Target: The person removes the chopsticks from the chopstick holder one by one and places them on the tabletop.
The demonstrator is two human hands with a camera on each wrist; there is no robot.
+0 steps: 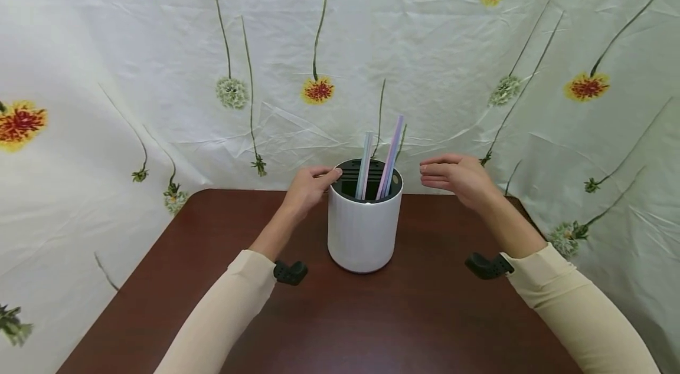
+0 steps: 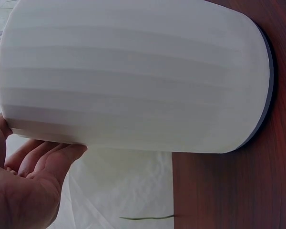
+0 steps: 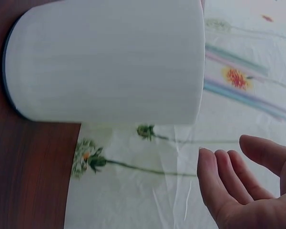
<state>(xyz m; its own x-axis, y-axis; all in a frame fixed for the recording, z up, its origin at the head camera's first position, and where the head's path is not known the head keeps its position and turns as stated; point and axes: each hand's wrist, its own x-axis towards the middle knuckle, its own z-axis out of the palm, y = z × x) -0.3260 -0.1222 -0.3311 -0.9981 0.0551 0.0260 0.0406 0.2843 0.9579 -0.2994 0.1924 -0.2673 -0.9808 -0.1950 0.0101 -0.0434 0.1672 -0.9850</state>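
Observation:
A white round utensil holder (image 1: 363, 232) with a black slotted insert (image 1: 349, 176) stands upright on the table. Several pastel, shiny straws (image 1: 391, 153) lean in it, their upper ends sticking out above the rim. My left hand (image 1: 310, 188) grips the holder at its left rim: the thumb lies over the edge and the fingers (image 2: 52, 160) rest against the outer side. To the right of the holder, my right hand (image 1: 459, 176) hangs in the air at about rim height, apart from it. Its fingers (image 3: 212, 176) are loosely bent, with nothing between them and the thumb.
The dark reddish-brown table (image 1: 340, 327) extends under both forearms. A white cloth (image 1: 425, 55) printed with flowers hangs close behind the table and along its sides. A dark band with a small device (image 1: 489, 266) is on each wrist.

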